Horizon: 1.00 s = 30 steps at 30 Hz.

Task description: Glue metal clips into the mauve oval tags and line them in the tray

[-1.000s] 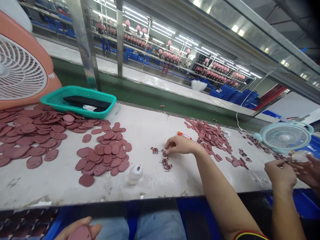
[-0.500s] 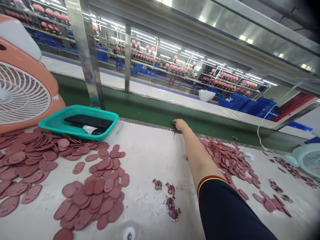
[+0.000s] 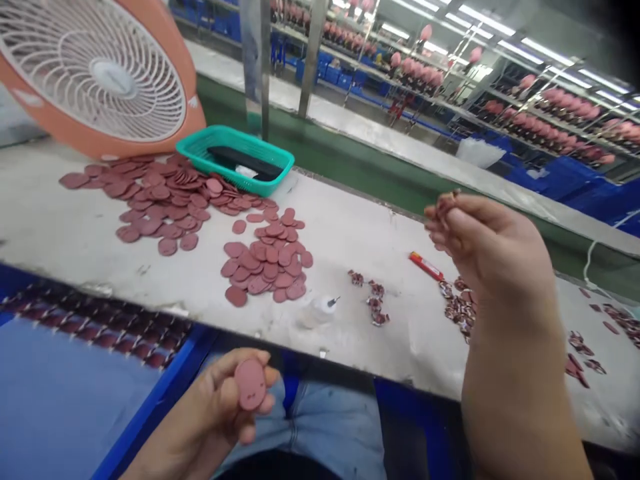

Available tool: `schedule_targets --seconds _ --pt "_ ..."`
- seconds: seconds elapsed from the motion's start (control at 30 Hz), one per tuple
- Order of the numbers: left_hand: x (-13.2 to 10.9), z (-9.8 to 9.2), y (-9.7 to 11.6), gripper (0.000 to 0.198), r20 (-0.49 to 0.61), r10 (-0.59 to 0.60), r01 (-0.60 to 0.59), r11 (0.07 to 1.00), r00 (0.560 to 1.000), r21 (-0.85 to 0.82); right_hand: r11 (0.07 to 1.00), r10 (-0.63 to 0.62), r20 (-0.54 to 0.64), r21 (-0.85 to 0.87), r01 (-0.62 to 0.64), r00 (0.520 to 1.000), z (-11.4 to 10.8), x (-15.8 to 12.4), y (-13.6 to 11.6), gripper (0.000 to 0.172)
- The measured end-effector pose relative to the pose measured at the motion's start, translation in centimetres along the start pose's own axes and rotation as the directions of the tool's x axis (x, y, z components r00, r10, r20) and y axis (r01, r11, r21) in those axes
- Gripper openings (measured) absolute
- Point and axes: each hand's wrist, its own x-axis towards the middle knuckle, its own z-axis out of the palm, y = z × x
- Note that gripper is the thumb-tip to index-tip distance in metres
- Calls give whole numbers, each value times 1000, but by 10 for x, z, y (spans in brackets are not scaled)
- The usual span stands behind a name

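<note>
At seven o'clock the left hand holds a maroon oval patch by its edge, face left bare, while at three o'clock the right hand's fingers pinch a small maroon scrap above the tabletop.

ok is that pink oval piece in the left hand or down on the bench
In the hand: the pink oval piece sits in the fingers of the left hand, held up over the person's jeans, off the bench.
</note>
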Motion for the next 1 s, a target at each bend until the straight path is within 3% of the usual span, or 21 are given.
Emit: schedule_targets --seconds 0.03,0.13,0.23,0.4,0.73,1.0 --pt "-3 5 0 50 19 -15 15 1000 1000 0 998 -23 37 57 20 999 12 -32 -9 10" --pt "-10 9 -3 46 69 -49 49 999 996 3 970 -24 327 237 -58 945 55 -114 -24 13" --pt "-13 2 -7 43 139 -50 47 999 989 25 978 -29 438 197 -65 899 88 -155 -26 16" --pt "-15 -1 -10 41 234 -49 37 998 971 56 981 -43 428 191 -44 903 100 -163 -26 15" --pt "-15 -4 -16 32 290 -54 43 998 955 45 981 -185 489 44 187 852 92 -163 -33 14" --pt "-13 -2 -14 34 315 -70 57 997 946 53 985 -166 535 46 168 828 90 -160 -35 16"
